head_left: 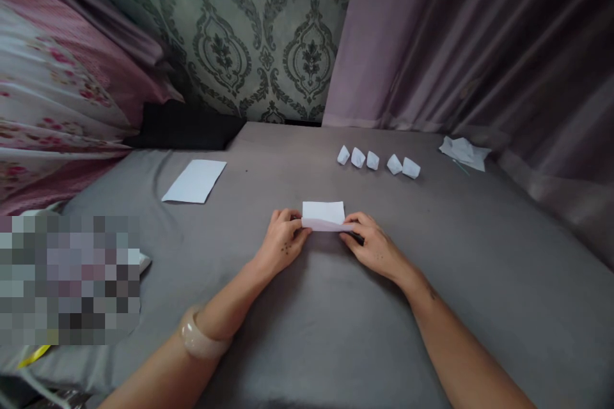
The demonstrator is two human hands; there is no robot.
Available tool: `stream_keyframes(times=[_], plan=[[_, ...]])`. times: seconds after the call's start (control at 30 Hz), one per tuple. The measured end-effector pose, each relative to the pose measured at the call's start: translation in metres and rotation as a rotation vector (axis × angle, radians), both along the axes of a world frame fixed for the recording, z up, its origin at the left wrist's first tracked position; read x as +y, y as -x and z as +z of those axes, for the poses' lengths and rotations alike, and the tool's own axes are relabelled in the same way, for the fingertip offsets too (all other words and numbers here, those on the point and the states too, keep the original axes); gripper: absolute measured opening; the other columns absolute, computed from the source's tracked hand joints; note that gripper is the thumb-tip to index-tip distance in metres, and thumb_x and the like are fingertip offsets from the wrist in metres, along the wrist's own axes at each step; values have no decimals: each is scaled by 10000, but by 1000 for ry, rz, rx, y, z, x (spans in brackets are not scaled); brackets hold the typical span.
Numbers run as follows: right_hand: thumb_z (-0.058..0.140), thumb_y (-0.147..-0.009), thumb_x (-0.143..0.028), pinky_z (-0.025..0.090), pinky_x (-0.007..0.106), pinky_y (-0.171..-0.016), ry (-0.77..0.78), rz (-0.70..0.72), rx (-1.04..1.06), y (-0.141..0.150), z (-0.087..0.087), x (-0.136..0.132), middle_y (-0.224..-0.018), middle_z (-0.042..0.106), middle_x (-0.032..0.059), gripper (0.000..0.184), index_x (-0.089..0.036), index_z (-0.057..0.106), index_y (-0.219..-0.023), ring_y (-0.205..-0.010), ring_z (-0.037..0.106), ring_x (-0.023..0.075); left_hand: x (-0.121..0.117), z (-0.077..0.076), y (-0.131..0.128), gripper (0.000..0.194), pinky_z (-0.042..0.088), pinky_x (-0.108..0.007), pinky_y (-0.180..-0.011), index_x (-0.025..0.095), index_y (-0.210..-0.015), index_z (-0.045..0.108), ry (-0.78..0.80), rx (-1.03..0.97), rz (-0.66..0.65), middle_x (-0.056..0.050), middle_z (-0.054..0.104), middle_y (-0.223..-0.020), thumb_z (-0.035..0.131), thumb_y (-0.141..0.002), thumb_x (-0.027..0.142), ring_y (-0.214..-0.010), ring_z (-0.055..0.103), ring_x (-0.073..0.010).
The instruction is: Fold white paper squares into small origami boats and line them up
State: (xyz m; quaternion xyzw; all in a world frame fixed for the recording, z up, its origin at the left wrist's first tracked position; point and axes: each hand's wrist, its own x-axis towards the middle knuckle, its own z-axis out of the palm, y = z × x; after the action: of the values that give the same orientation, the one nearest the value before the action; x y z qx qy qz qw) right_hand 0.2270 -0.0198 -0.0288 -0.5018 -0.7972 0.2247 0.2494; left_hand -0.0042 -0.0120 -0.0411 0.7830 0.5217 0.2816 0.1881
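A folded white paper strip lies on the grey bedsheet, its front fold pinched between my two hands. My left hand grips its left end, and my right hand grips its right end. A flat sheet of white paper rests off to the left. Farther ahead, several small folded paper pieces stand in a row. A pale bangle circles my left wrist.
A crumpled white paper pile lies at the far right beside curtains. Damask wallpaper rises behind the bed, with a dark cushion and floral bedding at the left. A pixelated patch covers the lower left.
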Motion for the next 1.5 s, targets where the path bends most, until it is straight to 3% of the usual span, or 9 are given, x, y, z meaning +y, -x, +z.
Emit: stream_keyframes(times=[0.13,0.27,0.73,1.0,1.5], plan=[[476,-903,-354,445,320,-843,55,-142,68,4,-9,9,-1044,591,60,261,-209,687,-849,-909,581,167,5,2,-7,207,406,-413,-898,162,-739,707,64,-43,131,-110,599,-1033,577,-838,289,-988,469,-257],[478,-893,-377,448,315,-789,16,-239,62,9,-17,15,-993,597,67,300,-191,654,-737,-837,593,167,8,-2,-12,268,404,-423,-887,157,-691,689,46,-51,207,-115,592,-1000,557,-849,328,-972,471,-265],[513,-857,-407,422,303,-632,-79,-418,-146,21,-20,17,-863,546,46,310,-203,519,-624,-635,535,141,16,-13,-12,301,421,-413,-822,157,-648,641,-30,36,264,-107,551,-923,543,-849,357,-891,464,-245],[523,-849,-381,389,294,-586,-91,-443,-230,23,-19,17,-859,558,47,296,-208,504,-610,-644,545,148,16,-9,-13,262,428,-408,-808,162,-630,618,8,45,273,-107,541,-917,597,-816,345,-897,449,-255],[495,-866,-357,390,297,-603,-69,-446,-258,24,-17,17,-876,550,43,284,-202,488,-628,-678,554,155,16,-8,-11,271,415,-394,-813,148,-710,602,-18,151,243,-113,548,-912,522,-876,348,-868,451,-243]])
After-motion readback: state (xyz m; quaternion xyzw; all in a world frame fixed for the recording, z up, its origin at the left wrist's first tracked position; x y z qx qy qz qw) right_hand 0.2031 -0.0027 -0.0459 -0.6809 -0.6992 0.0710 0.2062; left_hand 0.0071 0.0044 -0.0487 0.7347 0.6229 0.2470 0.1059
